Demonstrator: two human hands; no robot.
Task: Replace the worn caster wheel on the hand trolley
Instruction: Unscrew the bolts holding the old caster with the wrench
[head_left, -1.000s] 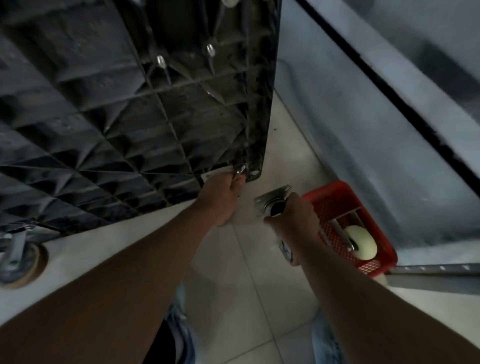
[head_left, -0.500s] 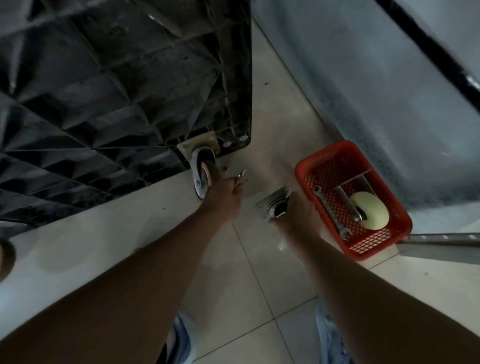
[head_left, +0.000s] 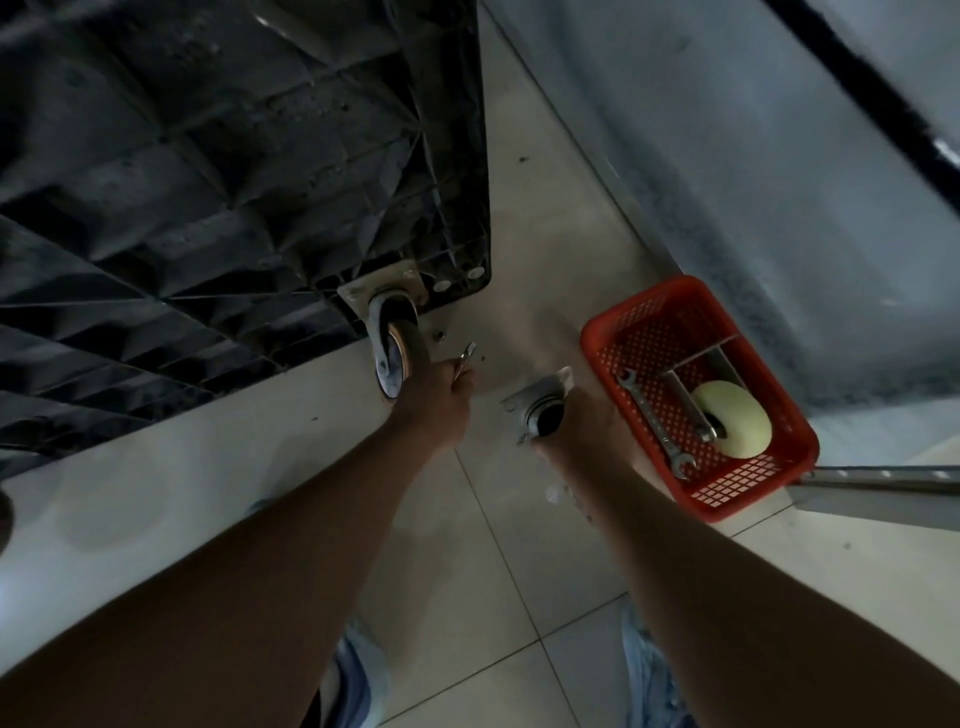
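The right hand (head_left: 587, 426) gripped the loose caster (head_left: 540, 410) by its fork; the left hand (head_left: 439, 400) pinched a small wrench (head_left: 464, 358) beside the mounted caster (head_left: 396, 353) — stiff, heavy steel, best held by the plate.

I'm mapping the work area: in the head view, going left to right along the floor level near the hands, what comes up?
Mounted caster wheel → left hand holding a small tool → loose caster in the right hand → wrench → cream wheel in the red basket.
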